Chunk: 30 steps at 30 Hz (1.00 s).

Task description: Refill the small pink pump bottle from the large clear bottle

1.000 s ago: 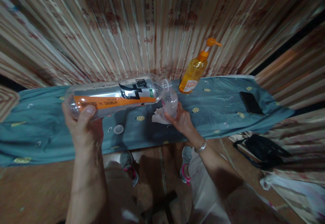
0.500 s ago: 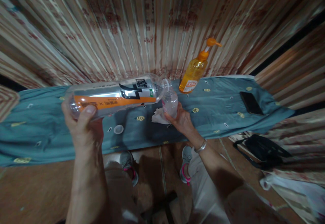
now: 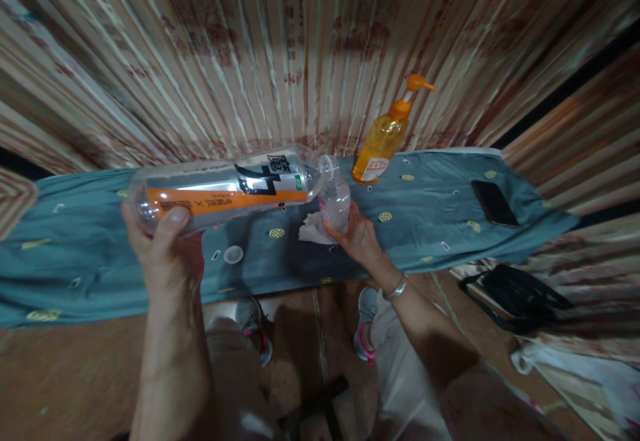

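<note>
My left hand (image 3: 167, 244) grips the base end of a large clear bottle (image 3: 225, 188) with an orange and silver label. The bottle lies nearly level in the air, its neck pointing right. Its mouth meets the mouth of a small clear bottle (image 3: 336, 206), which my right hand (image 3: 357, 233) holds upright with a slight tilt. Beside the small bottle's base is a crumpled white tissue (image 3: 313, 229) on the teal cloth. A round whitish cap (image 3: 233, 254) lies on the cloth below the large bottle.
An orange pump bottle (image 3: 381, 141) stands at the back of the cloth-covered table (image 3: 420, 194). A black phone (image 3: 495, 203) lies at the right. Striped curtains (image 3: 270, 61) hang behind. A black bag (image 3: 525, 294) is at the lower right, past the table's front edge.
</note>
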Available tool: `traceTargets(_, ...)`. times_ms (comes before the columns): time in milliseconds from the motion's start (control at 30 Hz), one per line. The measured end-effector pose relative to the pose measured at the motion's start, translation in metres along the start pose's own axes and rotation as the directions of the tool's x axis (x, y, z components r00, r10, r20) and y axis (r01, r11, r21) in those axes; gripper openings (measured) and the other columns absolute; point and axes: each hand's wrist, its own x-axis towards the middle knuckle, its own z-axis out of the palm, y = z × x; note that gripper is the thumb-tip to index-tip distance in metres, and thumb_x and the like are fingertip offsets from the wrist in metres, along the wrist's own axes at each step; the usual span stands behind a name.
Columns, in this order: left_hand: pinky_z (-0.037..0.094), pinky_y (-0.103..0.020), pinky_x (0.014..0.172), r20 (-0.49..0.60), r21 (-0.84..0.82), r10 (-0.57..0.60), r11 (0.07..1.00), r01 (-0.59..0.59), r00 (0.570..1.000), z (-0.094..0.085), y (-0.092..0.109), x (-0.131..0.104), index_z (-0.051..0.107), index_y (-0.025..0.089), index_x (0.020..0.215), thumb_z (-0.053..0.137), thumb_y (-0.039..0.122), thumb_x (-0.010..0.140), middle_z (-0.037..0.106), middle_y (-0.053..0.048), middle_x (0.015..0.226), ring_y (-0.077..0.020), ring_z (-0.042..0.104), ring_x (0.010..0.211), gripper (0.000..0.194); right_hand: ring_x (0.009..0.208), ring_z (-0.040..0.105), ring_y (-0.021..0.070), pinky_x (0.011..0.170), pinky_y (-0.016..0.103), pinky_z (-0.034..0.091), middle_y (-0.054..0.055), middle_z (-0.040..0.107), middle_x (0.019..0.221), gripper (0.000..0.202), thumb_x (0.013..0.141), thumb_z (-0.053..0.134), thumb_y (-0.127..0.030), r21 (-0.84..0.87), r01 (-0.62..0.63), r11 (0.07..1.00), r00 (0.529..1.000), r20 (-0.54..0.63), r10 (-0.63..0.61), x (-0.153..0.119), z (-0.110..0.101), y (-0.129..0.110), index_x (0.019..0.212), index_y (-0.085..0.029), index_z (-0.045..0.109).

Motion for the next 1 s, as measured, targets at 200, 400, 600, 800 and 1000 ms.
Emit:
traceTargets(200, 0.058, -0.045, 0.063, 0.019, 0.042, 0.005, 0.999, -0.005, 1.0, 0.0026, 0.0027, -0.0004, 0.064, 0.029, 0.094, 0.079, 0.029, 0.044, 0.061, 0.001, 0.083, -0.0165, 0.056, 0.067, 0.052, 0.089, 0.072, 0.0316, 0.073, 0.04, 0.056, 0.021, 0.073, 0.103, 0.075, 0.085, 0.058, -0.059, -0.036, -0.002, 0.999, 1.0, 0.004, 0.002, 0.0002, 0.0009, 0.0008, 0.135, -0.005, 0.04)
traceTargets(400, 0.057, -0.048, 0.068, 0.037, 0.044, 0.011, 0.999, -0.012, 0.999, 0.0015, 0.0014, -0.0002, 0.063, 0.028, 0.09, 0.078, 0.029, 0.046, 0.061, 0.001, 0.091, -0.0163, 0.056, 0.071, 0.047, 0.088, 0.072, 0.0307, 0.072, 0.039, 0.056, 0.018, 0.073, 0.102, 0.071, 0.085, 0.061, -0.053, -0.036, -0.014, 0.999, 1.0, 0.008, 0.014, 0.0001, -0.0011, -0.0011, 0.136, -0.009, 0.04)
traceTargets(600, 0.057, -0.047, 0.068, 0.018, 0.038, 0.005, 0.999, -0.006, 1.0, 0.0014, 0.0016, -0.0005, 0.063, 0.028, 0.095, 0.079, 0.029, 0.044, 0.061, 0.0, 0.092, -0.0165, 0.056, 0.071, 0.054, 0.09, 0.072, 0.031, 0.074, 0.038, 0.056, 0.02, 0.073, 0.103, 0.075, 0.085, 0.057, -0.06, 0.019, -0.003, 1.0, 1.0, -0.01, 0.003, 0.0003, -0.0005, -0.0002, 0.135, -0.006, 0.041)
traceTargets(800, 0.057, -0.046, 0.068, 0.028, 0.051, 0.014, 0.999, -0.015, 1.0, 0.0006, 0.0008, -0.0005, 0.063, 0.028, 0.093, 0.078, 0.03, 0.045, 0.06, 0.001, 0.089, -0.0163, 0.055, 0.071, 0.05, 0.088, 0.072, 0.0311, 0.074, 0.039, 0.056, 0.02, 0.073, 0.102, 0.073, 0.084, 0.061, -0.053, -0.008, -0.031, 0.999, 0.999, 0.029, 0.031, 0.0004, -0.0012, -0.0012, 0.136, -0.006, 0.04)
traceTargets(1000, 0.056, -0.048, 0.071, 0.034, 0.054, 0.031, 0.998, -0.033, 0.999, 0.0021, 0.0013, -0.0008, 0.063, 0.028, 0.091, 0.078, 0.031, 0.047, 0.06, 0.001, 0.087, -0.0164, 0.055, 0.071, 0.047, 0.089, 0.072, 0.0304, 0.073, 0.038, 0.056, 0.018, 0.073, 0.103, 0.07, 0.085, 0.061, -0.054, -0.017, -0.014, 1.0, 1.0, 0.025, 0.014, 0.0006, -0.0027, -0.0021, 0.134, -0.008, 0.041)
